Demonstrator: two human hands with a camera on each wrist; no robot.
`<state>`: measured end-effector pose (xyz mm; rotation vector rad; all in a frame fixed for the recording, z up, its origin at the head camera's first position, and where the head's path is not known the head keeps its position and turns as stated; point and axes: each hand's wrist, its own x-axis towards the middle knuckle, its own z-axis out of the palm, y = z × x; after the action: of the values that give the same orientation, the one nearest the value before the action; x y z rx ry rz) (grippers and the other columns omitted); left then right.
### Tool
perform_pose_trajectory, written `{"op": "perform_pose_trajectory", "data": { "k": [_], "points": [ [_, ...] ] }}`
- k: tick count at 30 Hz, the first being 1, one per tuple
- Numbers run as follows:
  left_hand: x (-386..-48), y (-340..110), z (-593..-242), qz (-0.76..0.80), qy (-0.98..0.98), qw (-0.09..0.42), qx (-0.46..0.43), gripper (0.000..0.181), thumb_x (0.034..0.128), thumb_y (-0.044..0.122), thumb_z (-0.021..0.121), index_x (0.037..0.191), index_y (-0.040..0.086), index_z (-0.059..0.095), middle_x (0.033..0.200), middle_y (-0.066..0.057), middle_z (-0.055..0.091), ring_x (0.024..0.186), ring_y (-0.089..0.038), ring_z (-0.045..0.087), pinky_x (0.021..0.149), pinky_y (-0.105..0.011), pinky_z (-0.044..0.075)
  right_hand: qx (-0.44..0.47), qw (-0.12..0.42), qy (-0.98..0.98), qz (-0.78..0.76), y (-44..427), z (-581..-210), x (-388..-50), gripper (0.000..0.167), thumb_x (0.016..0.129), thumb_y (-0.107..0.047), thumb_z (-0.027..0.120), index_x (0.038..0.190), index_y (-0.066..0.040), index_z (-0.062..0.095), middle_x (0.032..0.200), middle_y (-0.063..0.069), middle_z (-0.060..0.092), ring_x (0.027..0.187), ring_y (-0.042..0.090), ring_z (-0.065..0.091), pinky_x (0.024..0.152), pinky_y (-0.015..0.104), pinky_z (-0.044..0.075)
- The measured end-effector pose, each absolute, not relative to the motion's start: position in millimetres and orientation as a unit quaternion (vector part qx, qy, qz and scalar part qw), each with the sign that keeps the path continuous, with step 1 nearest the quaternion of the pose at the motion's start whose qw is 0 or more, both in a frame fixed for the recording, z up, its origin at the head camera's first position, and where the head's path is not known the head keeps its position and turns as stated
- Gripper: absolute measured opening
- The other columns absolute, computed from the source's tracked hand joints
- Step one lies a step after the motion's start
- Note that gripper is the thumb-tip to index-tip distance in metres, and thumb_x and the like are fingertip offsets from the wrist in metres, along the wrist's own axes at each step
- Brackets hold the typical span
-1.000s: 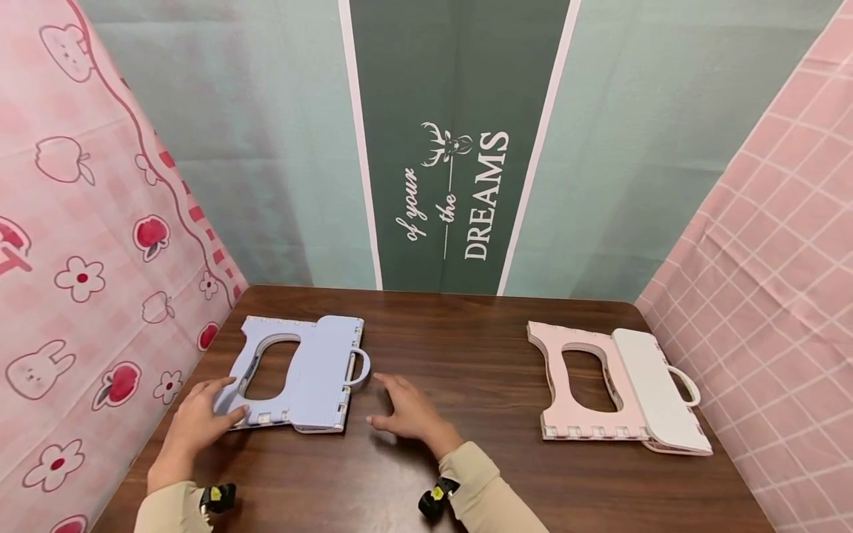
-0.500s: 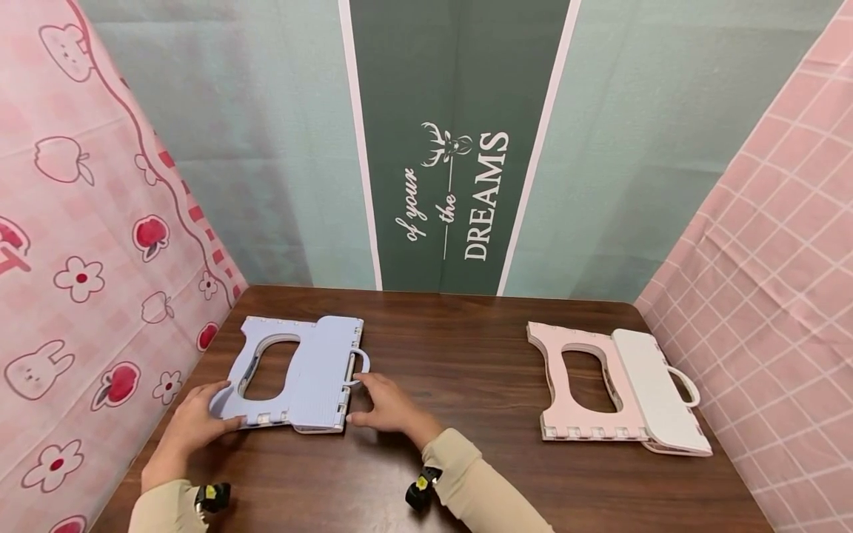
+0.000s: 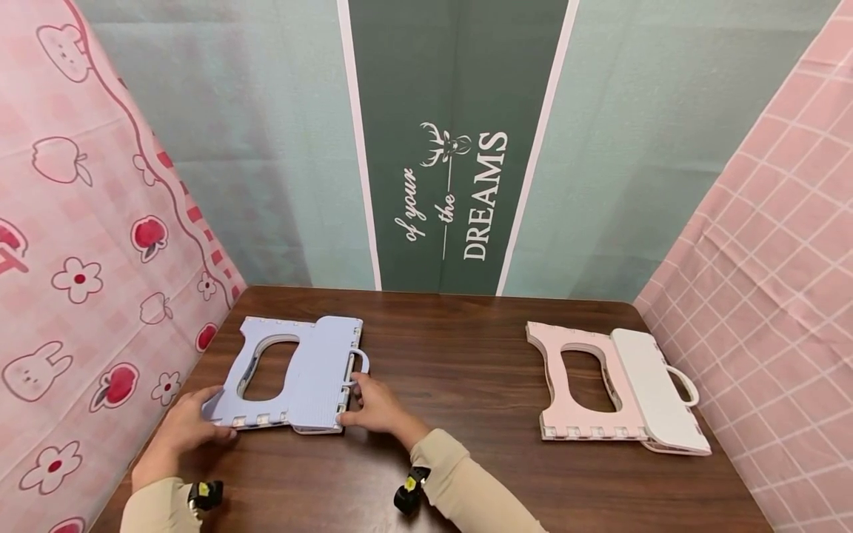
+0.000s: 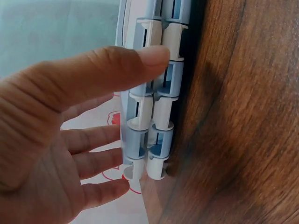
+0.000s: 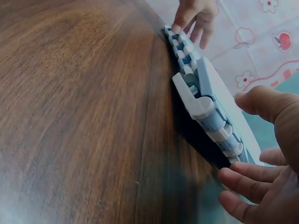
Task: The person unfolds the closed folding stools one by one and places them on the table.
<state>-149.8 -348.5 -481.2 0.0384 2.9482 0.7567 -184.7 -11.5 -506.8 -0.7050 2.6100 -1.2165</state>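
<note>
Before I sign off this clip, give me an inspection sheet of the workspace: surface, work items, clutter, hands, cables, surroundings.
Surface: brown wood-grain table.
Work item: blue folded stool, lying flat, carry handle toward the right.
Clutter: nothing loose seen; a pink-and-white folded stool lies apart on the right.
Left hand: thumb on the blue folded stool's hinged near edge, fingers at its left end; firmness of hold unclear.
Right hand: at the handle-side edge, close to the near corner; contact unclear.
Cables: nothing seen.
Surroundings: pink printed cloth left, green lettered cloth behind, pink grid cloth right.
</note>
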Motion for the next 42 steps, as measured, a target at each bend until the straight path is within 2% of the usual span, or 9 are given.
{"op": "perform_pose_trajectory", "data": {
  "k": [8, 14, 25, 31, 35, 38, 42],
  "points": [
    [-151, -349, -483, 0.240, 0.969, 0.065, -0.001, 0.079, 0.0577, 0.015, 0.085, 0.120, -0.015, 0.047, 0.108, -0.038, 0.050, 0.095, -0.049, 0.048, 0.083, -0.061, 0.036, -0.208, 0.149, 0.831, -0.493, -21, -520, -187, 0.085, 0.065, -0.015, 0.084, 0.133, 0.004, 0.037, 0.082, 0.005, 0.059, 0.063, 0.005, 0.057, 0.060, 0.020, 0.047],
    [-150, -349, -486, 0.227, 0.972, 0.068, -0.011, 0.071, 0.0625, 0.010, 0.079, 0.119, -0.018, 0.046, 0.109, -0.039, 0.049, 0.097, -0.051, 0.047, 0.084, -0.061, 0.036, -0.204, 0.155, 0.830, -0.495, -28, -526, -189, 0.094, 0.060, -0.016, 0.087, 0.135, 0.004, 0.033, 0.071, 0.001, 0.059, 0.058, 0.005, 0.053, 0.060, 0.020, 0.044],
    [-149, -349, -489, 0.237, 0.970, 0.058, -0.008, 0.072, 0.0629, 0.012, 0.077, 0.121, -0.017, 0.045, 0.112, -0.038, 0.049, 0.099, -0.050, 0.048, 0.084, -0.060, 0.036, -0.202, 0.155, 0.812, -0.525, -28, -527, -187, 0.095, 0.060, -0.011, 0.087, 0.135, 0.005, 0.031, 0.069, 0.004, 0.055, 0.055, 0.004, 0.049, 0.055, 0.020, 0.042],
    [-148, -349, -485, 0.242, 0.968, 0.058, -0.007, 0.072, 0.0630, 0.011, 0.077, 0.120, -0.018, 0.045, 0.111, -0.038, 0.049, 0.098, -0.049, 0.048, 0.084, -0.061, 0.036, -0.196, 0.151, 0.814, -0.526, -30, -525, -186, 0.095, 0.061, -0.012, 0.086, 0.136, 0.004, 0.031, 0.073, 0.006, 0.056, 0.057, 0.004, 0.050, 0.058, 0.020, 0.043],
    [-149, -350, -484, 0.246, 0.967, 0.065, -0.007, 0.070, 0.0636, 0.011, 0.077, 0.119, -0.018, 0.045, 0.110, -0.038, 0.050, 0.098, -0.049, 0.048, 0.084, -0.060, 0.036, -0.183, 0.158, 0.790, -0.563, -31, -520, -183, 0.098, 0.061, -0.005, 0.085, 0.139, 0.003, 0.026, 0.074, 0.006, 0.056, 0.059, 0.006, 0.053, 0.059, 0.021, 0.045],
    [-150, -351, -483, 0.249, 0.966, 0.073, -0.009, 0.069, 0.0647, 0.011, 0.077, 0.119, -0.017, 0.046, 0.109, -0.037, 0.050, 0.097, -0.048, 0.049, 0.084, -0.060, 0.037, -0.173, 0.148, 0.775, -0.590, -32, -516, -180, 0.099, 0.062, -0.002, 0.084, 0.139, 0.001, 0.022, 0.077, 0.005, 0.053, 0.059, 0.008, 0.053, 0.058, 0.022, 0.046],
    [-151, -352, -481, 0.250, 0.965, 0.076, -0.007, 0.068, 0.0657, 0.012, 0.076, 0.119, -0.017, 0.046, 0.108, -0.037, 0.051, 0.095, -0.047, 0.050, 0.082, -0.059, 0.038, -0.179, 0.112, 0.779, -0.590, -34, -510, -178, 0.097, 0.062, -0.005, 0.084, 0.138, -0.001, 0.024, 0.080, 0.003, 0.051, 0.062, 0.008, 0.053, 0.058, 0.021, 0.045]
  ]
}}
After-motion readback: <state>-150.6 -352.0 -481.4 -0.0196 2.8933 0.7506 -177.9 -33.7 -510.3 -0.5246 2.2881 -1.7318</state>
